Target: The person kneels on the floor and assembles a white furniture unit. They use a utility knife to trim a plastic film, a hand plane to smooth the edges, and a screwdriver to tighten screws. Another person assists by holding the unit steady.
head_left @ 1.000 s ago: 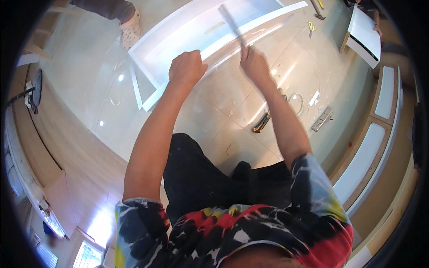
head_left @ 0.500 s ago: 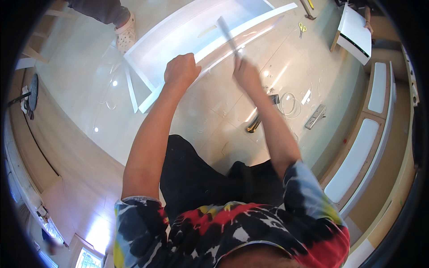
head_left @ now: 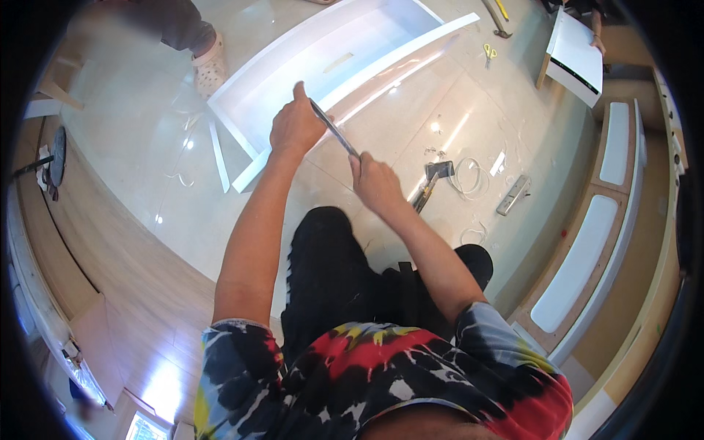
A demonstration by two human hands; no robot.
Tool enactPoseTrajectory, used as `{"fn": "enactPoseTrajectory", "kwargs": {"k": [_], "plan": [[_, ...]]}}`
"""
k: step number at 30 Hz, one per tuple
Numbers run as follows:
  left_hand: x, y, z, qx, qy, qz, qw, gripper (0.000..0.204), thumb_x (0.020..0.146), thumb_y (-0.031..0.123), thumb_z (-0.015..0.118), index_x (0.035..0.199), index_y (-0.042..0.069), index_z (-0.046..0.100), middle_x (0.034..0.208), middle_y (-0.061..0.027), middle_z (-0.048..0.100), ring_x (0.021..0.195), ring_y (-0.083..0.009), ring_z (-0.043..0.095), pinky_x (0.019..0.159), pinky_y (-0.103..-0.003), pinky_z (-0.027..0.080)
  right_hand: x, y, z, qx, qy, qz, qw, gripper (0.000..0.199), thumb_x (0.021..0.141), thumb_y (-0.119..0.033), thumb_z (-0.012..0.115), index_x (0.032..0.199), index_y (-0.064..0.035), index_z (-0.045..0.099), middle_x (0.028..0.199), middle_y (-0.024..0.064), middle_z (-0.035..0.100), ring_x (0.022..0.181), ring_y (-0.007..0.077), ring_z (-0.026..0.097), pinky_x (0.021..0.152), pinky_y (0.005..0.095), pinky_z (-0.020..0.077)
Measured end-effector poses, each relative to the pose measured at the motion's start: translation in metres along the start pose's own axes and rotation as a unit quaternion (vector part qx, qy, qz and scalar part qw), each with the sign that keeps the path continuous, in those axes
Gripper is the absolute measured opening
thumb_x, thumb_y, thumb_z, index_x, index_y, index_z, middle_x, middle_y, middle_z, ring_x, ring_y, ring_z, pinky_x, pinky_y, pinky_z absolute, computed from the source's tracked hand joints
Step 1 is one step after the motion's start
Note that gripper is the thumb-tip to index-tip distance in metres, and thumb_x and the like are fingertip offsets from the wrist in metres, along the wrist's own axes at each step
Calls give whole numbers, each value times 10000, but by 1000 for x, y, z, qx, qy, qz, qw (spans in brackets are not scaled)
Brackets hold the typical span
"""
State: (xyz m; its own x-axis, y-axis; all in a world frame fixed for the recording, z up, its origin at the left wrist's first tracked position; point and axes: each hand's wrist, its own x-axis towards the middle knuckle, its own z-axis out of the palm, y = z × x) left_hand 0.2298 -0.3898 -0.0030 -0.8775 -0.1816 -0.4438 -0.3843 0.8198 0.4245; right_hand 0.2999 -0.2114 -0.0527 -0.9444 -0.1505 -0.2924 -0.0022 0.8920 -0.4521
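Observation:
My right hand (head_left: 379,183) is closed round one end of a long, narrow, flat grey metal bar (head_left: 335,130), perhaps a file. The bar slants up and left, its far end beside my left hand (head_left: 295,126). That hand is closed over the near edge of a white drawer (head_left: 433,42), one digit sticking up; its other fingers are mostly hidden. The drawer lies on the floor in front of me with its hollow side up. What the bar's far end touches cannot be made out.
Another person's clog (head_left: 210,66) stands by the drawer's left end. Beyond lie a hammer (head_left: 501,32) and yellow scissors (head_left: 489,53). Right of my hand are a dark tool (head_left: 439,171), a cable coil (head_left: 469,178) and a grey metal piece (head_left: 514,196). Someone's hand holds a white panel (head_left: 576,55).
The raised, blurred bar in my right hand has come down and left, and its end is now at my left hand. A digit of my left hand now sticks up.

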Motion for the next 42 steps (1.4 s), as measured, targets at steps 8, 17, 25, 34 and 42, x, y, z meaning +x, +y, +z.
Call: {"fn": "enactPoseTrajectory", "kwargs": {"k": [8, 17, 25, 34, 42], "plan": [[4, 2, 0, -36, 14, 40, 998, 1191, 745, 246, 815, 1562, 72, -35, 1254, -179, 637, 1138, -351, 629, 967, -402, 507, 67, 33, -33, 17, 82, 44, 996, 464, 1041, -366, 406, 882, 27, 593, 740, 298, 654, 724, 467, 672, 659, 549, 545], [-85, -92, 32, 183, 97, 52, 977, 967, 823, 202, 755, 1525, -67, 147, 1570, -238, 260, 1478, -399, 192, 1184, -604, 137, 89, 59, -74, 58, 82, 110, 989, 452, 1048, -384, 387, 917, -6, 597, 734, 275, 654, 700, 479, 644, 634, 548, 528], [-111, -93, 56, 223, 157, -18, 962, 978, 823, 241, 759, 1510, -103, 155, 1601, -282, 126, 1494, -456, 69, 1181, -619, 102, -29, -32, -5, 3, -242, -131, 961, 241, 971, -180, 475, 1072, 23, 557, 840, 241, 692, 706, 406, 697, 667, 524, 566], [29, 105, 117, 231, 168, 54, 957, 989, 836, 353, 730, 1513, -101, 170, 1597, -292, 143, 1485, -466, 93, 1202, -561, 72, 18, 192, -133, 194, 220, 268, 918, 364, 1027, -310, 405, 1091, 15, 556, 946, 316, 649, 927, 495, 625, 791, 544, 473], [62, 322, 131, -252, -213, 324, 887, 407, 834, 290, 733, 1182, 82, 697, 1066, -134, 726, 1057, -288, 672, 902, -371, 524, -102, 266, -28, 301, 241, 237, 892, 329, 1047, -288, 395, 1041, 3, 546, 728, 77, 491, 561, 205, 458, 510, 345, 382]]}}
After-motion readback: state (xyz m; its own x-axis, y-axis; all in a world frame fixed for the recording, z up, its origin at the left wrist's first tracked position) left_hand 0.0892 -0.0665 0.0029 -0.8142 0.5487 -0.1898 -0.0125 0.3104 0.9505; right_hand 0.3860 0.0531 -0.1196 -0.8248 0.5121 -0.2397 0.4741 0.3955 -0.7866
